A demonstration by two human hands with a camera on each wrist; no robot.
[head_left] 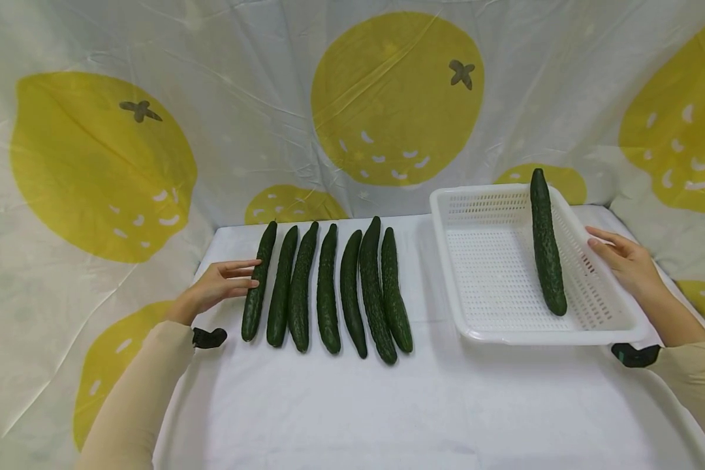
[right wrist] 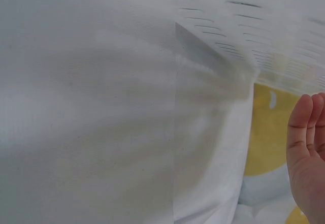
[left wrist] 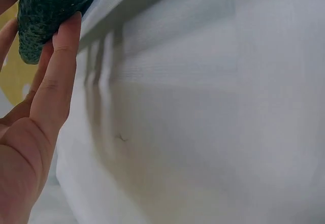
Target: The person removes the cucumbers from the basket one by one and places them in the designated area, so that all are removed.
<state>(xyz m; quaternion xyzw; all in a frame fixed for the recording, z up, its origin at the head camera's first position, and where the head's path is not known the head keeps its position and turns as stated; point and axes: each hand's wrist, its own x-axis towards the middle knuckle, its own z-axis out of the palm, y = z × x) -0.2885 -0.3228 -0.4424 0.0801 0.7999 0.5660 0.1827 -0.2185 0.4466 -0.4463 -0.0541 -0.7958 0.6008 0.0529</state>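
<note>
My left hand (head_left: 220, 286) reaches in from the left, its fairly straight fingers touching the leftmost cucumber (head_left: 260, 287) in a row. In the left wrist view, that dark green, bumpy cucumber (left wrist: 53, 13) lies against the fingers (left wrist: 56, 82). My right hand (head_left: 628, 261) is at the right side of a white plastic basket (head_left: 452, 274), fingertips at the outside of its rim. The right wrist view shows those fingers (right wrist: 300, 127) extended and held together below the slotted basket wall (right wrist: 238, 31). One cucumber (head_left: 546, 254) lies lengthwise in the basket, its far end overlapping the back rim.
Several more cucumbers (head_left: 328, 294) lie side by side across the white table (head_left: 341, 418), to the right of the leftmost one. Behind and beside the table hangs a white curtain (head_left: 258, 98) printed with yellow fruit.
</note>
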